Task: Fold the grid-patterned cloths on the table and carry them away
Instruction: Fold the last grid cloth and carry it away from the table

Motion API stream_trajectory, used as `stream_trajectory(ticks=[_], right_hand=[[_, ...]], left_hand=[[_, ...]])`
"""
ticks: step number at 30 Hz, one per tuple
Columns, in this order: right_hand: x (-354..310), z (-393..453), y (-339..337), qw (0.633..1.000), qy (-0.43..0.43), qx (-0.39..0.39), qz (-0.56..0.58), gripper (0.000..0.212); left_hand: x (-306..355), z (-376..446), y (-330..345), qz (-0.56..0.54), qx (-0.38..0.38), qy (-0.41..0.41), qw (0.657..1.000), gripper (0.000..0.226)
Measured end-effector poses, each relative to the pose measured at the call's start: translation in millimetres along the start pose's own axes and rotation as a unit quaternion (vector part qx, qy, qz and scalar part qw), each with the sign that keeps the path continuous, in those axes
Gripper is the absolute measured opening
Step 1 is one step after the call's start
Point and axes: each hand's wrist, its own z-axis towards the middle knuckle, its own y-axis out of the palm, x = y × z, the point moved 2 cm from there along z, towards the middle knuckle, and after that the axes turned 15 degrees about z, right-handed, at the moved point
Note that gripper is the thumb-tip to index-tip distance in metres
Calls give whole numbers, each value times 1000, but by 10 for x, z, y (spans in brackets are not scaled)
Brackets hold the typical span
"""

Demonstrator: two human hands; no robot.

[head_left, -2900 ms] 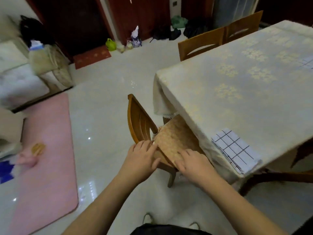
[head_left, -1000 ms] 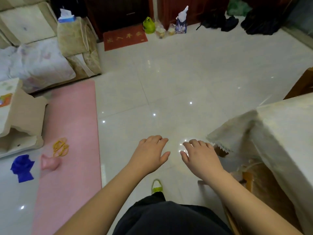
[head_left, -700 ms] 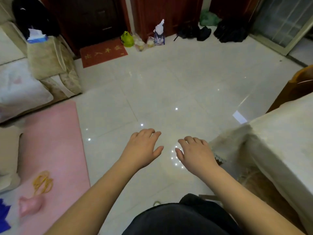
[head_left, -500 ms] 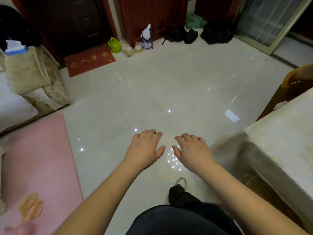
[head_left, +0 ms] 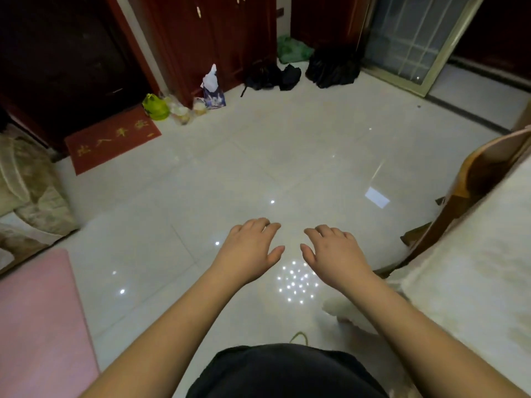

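Overhead, the left hand [head_left: 249,248] and right hand [head_left: 334,255] hover palm-down side by side above the tiled floor [head_left: 230,173], fingers loosely spread, holding nothing. At right, the cloth-covered worktop [head_left: 474,268] edges into view beside a wooden chair [head_left: 471,179]; no grid-patterned cloth is visible. Also shown: red doormat [head_left: 112,139], pink mat [head_left: 37,326].

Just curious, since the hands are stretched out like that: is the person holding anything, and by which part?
Nothing is held. The left hand and the right hand both hang palm-down, fingers relaxed, above the floor.
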Motion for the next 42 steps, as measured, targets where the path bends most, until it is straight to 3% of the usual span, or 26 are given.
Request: stream_trajectory(ticks=[14, 23, 30, 37, 42], right_hand=[[673, 1680, -671, 994, 95, 54, 15, 52], [1057, 2593, -1198, 962, 241, 131, 18, 55], [1654, 2870, -1462, 939, 309, 144, 47, 55], [2660, 3123, -1763, 922, 346, 154, 72, 54], [3326, 3345, -2075, 920, 347, 148, 104, 53]], left_hand=[[-311, 2219, -263, 9, 51, 57, 997, 53], [-464, 3727, -575, 27, 99, 181, 978, 60], [-12, 4684, -754, 34, 94, 262, 960, 55], [840, 5649, -838, 58, 59, 334, 939, 55], [1333, 6279, -1043, 82, 33, 347, 934, 57]])
